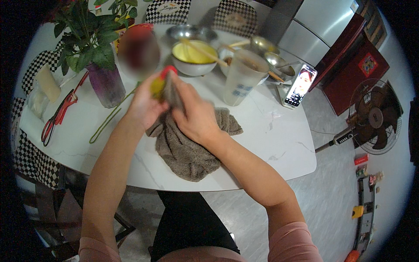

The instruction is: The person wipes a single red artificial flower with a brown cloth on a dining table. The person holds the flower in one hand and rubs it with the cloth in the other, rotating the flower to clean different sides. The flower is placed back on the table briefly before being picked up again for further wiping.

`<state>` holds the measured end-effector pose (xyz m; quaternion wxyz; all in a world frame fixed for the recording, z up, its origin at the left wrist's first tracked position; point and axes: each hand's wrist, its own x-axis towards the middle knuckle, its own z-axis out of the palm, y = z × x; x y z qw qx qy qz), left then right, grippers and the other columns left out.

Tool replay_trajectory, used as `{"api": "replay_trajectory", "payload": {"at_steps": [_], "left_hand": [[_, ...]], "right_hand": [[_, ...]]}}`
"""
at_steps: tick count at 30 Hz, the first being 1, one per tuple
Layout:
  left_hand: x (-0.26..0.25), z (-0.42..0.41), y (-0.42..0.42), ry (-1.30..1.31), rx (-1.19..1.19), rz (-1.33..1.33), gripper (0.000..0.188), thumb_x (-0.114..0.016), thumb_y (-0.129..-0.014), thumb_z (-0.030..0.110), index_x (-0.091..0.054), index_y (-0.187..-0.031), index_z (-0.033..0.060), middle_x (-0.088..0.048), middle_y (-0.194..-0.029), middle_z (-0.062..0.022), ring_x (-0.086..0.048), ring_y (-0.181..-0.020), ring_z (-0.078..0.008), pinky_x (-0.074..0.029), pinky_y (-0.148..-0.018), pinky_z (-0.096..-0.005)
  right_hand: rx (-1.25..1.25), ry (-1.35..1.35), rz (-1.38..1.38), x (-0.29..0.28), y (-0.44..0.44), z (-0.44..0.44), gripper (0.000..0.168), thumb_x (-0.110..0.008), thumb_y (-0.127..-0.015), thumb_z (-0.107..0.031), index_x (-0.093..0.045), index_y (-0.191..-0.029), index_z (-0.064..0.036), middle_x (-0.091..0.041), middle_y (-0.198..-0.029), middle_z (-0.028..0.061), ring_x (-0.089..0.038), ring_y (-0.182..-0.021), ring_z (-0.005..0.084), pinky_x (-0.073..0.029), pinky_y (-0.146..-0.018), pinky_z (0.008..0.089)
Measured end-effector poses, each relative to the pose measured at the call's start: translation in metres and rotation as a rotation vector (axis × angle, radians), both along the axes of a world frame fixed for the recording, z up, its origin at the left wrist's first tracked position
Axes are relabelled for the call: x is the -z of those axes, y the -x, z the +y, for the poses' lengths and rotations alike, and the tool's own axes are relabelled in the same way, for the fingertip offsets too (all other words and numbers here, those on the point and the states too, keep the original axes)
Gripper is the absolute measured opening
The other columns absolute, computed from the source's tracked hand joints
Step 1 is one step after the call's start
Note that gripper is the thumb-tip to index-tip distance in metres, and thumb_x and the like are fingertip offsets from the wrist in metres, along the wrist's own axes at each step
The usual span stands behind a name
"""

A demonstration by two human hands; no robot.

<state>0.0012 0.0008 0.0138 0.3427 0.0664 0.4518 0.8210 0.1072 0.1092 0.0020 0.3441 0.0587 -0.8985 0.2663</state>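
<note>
My left hand (144, 106) grips a small yellow container with a red top (157, 88), blurred and partly covered by fingers and cloth. Above the table, my right hand (196, 116) presses a fold of a grey-brown terry towel (190, 159) against that container. The rest of the towel hangs down and lies bunched on the white marble-patterned table (281, 144). Just beyond my hands stands a white bowl with a yellow inside (193, 64), a pair of chopsticks across it. A frosted plastic pitcher (244, 82) with blue writing is to the right of it.
Steel bowls (191, 32) stand at the back. A lit phone (300, 85) leans on a stand at right. On the left are a purple vase with leaves (106, 85), red-and-black cords (60, 113) and a green stem (108, 121). A standing fan (375, 117) is beyond the table.
</note>
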Motion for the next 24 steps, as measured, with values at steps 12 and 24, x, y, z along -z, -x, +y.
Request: {"api": "replay_trajectory", "payload": {"at_steps": [12,24], "left_hand": [[-0.004,-0.001,-0.004,0.444,0.088,0.643,0.051,-0.049,-0.084,0.063,-0.059,-0.094,0.0144,-0.057,-0.083,0.0008,-0.053,-0.063,-0.0099,-0.037,-0.047,-0.0209],[0.0,0.002,-0.004,0.478,-0.077,0.79,0.061,-0.047,-0.088,0.056,-0.059,-0.111,0.0007,-0.062,-0.104,-0.0113,-0.056,-0.101,-0.02,-0.039,-0.091,-0.0316]], "right_hand": [[0.01,0.052,0.051,0.004,0.002,0.004,0.065,-0.056,-0.076,-0.009,-0.033,-0.136,-0.01,-0.056,-0.097,0.0188,-0.058,-0.078,0.0411,-0.048,-0.069,0.0493],[0.01,0.083,0.03,0.0,0.001,0.003,0.063,-0.054,-0.075,-0.008,-0.035,-0.135,-0.012,-0.057,-0.099,0.0202,-0.058,-0.078,0.0428,-0.048,-0.071,0.0502]]}}
